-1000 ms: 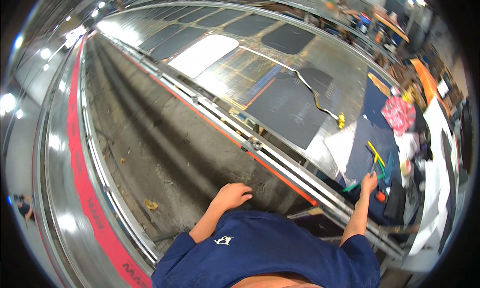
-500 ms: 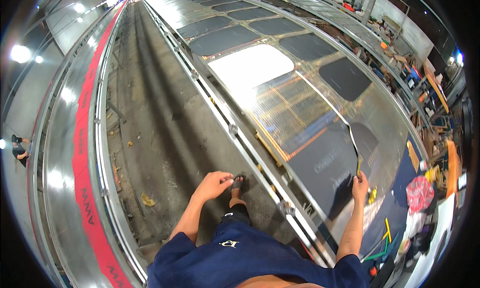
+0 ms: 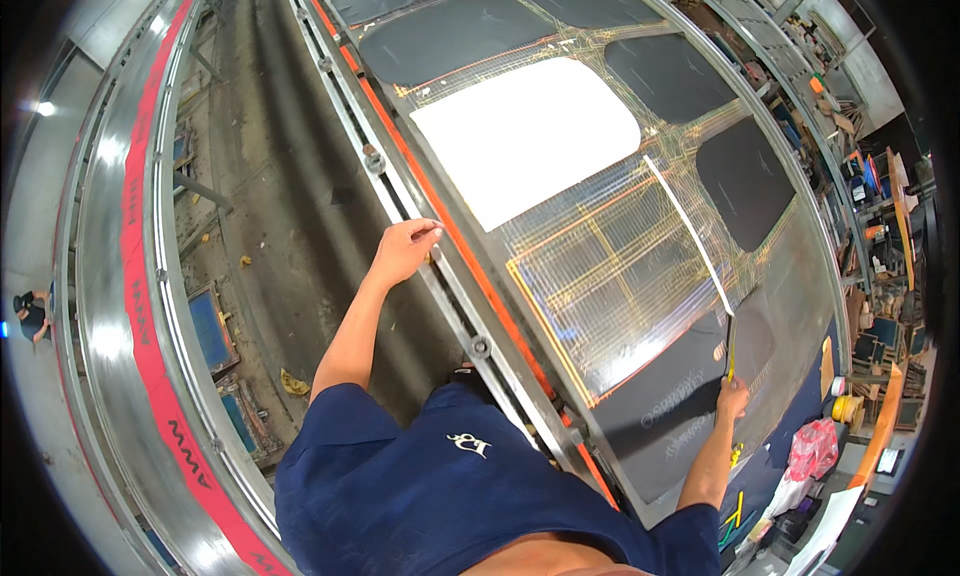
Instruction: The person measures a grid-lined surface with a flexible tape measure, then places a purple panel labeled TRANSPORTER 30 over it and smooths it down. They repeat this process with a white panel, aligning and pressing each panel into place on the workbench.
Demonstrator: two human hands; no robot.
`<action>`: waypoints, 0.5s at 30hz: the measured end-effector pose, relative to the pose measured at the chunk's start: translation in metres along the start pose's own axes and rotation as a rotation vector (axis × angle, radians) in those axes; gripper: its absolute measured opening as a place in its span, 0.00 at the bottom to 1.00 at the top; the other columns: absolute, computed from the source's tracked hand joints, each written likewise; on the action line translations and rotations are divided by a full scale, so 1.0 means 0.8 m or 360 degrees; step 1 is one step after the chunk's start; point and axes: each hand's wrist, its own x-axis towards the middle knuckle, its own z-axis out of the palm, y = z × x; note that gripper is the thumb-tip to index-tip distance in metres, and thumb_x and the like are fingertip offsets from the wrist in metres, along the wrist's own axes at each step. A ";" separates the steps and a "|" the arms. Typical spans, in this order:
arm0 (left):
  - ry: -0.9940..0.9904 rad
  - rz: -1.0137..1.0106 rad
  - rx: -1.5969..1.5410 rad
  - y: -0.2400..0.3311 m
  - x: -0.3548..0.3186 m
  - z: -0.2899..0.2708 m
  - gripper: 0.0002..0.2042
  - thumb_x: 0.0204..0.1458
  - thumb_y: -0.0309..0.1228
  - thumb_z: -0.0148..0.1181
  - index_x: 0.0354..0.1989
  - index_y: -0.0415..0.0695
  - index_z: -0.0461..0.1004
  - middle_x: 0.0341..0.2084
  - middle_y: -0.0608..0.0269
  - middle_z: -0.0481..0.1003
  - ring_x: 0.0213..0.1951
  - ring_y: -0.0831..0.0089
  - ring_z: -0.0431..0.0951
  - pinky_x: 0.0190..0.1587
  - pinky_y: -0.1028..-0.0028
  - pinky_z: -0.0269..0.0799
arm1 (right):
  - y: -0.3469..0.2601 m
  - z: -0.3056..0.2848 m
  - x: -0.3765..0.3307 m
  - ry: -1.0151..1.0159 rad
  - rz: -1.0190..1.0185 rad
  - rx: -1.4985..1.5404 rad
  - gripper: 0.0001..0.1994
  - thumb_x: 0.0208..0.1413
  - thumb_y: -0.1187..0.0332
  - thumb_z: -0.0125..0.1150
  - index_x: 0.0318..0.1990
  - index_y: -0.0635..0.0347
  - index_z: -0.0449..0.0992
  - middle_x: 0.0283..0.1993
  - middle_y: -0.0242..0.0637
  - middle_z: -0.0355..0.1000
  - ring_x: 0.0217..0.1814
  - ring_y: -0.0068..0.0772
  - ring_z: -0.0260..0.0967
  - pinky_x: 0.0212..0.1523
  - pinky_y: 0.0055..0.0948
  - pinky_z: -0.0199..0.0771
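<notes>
Reaching out over the metal rail that is running along the near edge of the long glass table, the person's left hand is resting with its fingertips curled down against the rail's edge, pinching nothing that can be made out. The right hand is stretching across the table and is gripping the lower end of a long thin strip, fingers clenched around it where a yellow-tipped dark piece is showing just above the knuckles; whether that piece is a separate tool I cannot tell. The strip is lying on the table surface, curving away from the right hand toward the white sheet. Dark sheets are lying on the table beyond and beside the strip. A red band is running along the floor on the far side of the rail from the table.
</notes>
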 end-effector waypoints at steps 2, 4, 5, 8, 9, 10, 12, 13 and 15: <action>0.0058 0.0041 -0.0015 -0.020 0.055 0.004 0.13 0.58 0.34 0.62 0.46 0.37 0.80 0.29 0.68 0.78 0.31 0.82 0.73 0.37 0.76 0.71 | -0.004 -0.006 0.003 -0.0227 -0.0113 0.0220 0.19 0.57 0.58 0.66 0.54 0.52 0.75 0.34 0.35 0.77 0.39 0.36 0.76 0.44 0.47 0.71; 0.0095 -0.0067 -0.0158 -0.041 0.122 0.002 0.13 0.57 0.34 0.62 0.46 0.39 0.80 0.35 0.59 0.82 0.38 0.75 0.80 0.45 0.73 0.73 | -0.014 -0.019 0.011 -0.0482 -0.0141 0.0651 0.14 0.61 0.60 0.63 0.49 0.56 0.75 0.29 0.33 0.73 0.33 0.30 0.75 0.36 0.35 0.71; 0.0207 0.0012 -0.0067 -0.051 0.158 0.001 0.14 0.56 0.34 0.62 0.47 0.39 0.79 0.36 0.57 0.82 0.40 0.71 0.81 0.45 0.71 0.74 | -0.019 -0.030 0.014 -0.0625 -0.0106 0.0972 0.11 0.63 0.61 0.61 0.45 0.57 0.75 0.27 0.31 0.71 0.31 0.26 0.74 0.32 0.29 0.70; 0.0520 0.0154 0.0540 -0.078 0.262 -0.014 0.17 0.54 0.34 0.62 0.49 0.39 0.78 0.38 0.48 0.81 0.45 0.53 0.81 0.47 0.61 0.75 | -0.029 -0.093 0.027 -0.0551 -0.0105 0.1613 0.07 0.67 0.65 0.55 0.38 0.55 0.73 0.24 0.24 0.63 0.23 0.16 0.60 0.25 0.19 0.62; 0.0607 0.0151 0.0728 -0.084 0.294 -0.023 0.17 0.54 0.35 0.62 0.50 0.39 0.77 0.38 0.44 0.80 0.45 0.48 0.79 0.49 0.57 0.74 | -0.025 -0.123 0.030 -0.0484 -0.0228 0.1771 0.06 0.67 0.66 0.54 0.38 0.55 0.72 0.24 0.23 0.61 0.22 0.15 0.55 0.24 0.20 0.60; 0.0656 0.0081 0.0904 -0.092 0.316 -0.027 0.18 0.53 0.35 0.62 0.50 0.40 0.77 0.38 0.40 0.79 0.46 0.42 0.78 0.51 0.54 0.73 | -0.018 -0.156 0.032 -0.0476 -0.0116 0.2053 0.06 0.67 0.66 0.54 0.38 0.55 0.72 0.25 0.23 0.61 0.22 0.15 0.53 0.23 0.20 0.56; 0.0876 -0.0074 0.1060 -0.105 0.345 -0.028 0.18 0.55 0.37 0.60 0.50 0.40 0.77 0.40 0.36 0.77 0.46 0.41 0.77 0.54 0.53 0.72 | 0.009 -0.234 0.037 -0.0485 -0.0227 0.2609 0.06 0.67 0.65 0.55 0.38 0.56 0.71 0.28 0.24 0.60 0.23 0.15 0.49 0.24 0.20 0.51; 0.0832 -0.0136 0.1094 -0.109 0.356 -0.030 0.18 0.55 0.38 0.60 0.50 0.40 0.77 0.42 0.35 0.76 0.47 0.40 0.77 0.54 0.52 0.71 | 0.035 -0.281 0.033 -0.0254 -0.0407 0.2574 0.06 0.65 0.66 0.56 0.39 0.57 0.70 0.30 0.25 0.58 0.26 0.16 0.51 0.26 0.20 0.52; 0.0764 -0.0210 0.1166 -0.114 0.366 -0.033 0.18 0.56 0.39 0.59 0.49 0.40 0.77 0.45 0.34 0.75 0.49 0.39 0.76 0.55 0.50 0.71 | 0.098 -0.383 0.016 -0.0526 -0.0514 0.3811 0.02 0.63 0.73 0.52 0.38 0.61 0.68 0.37 0.34 0.63 0.34 0.27 0.58 0.38 0.23 0.63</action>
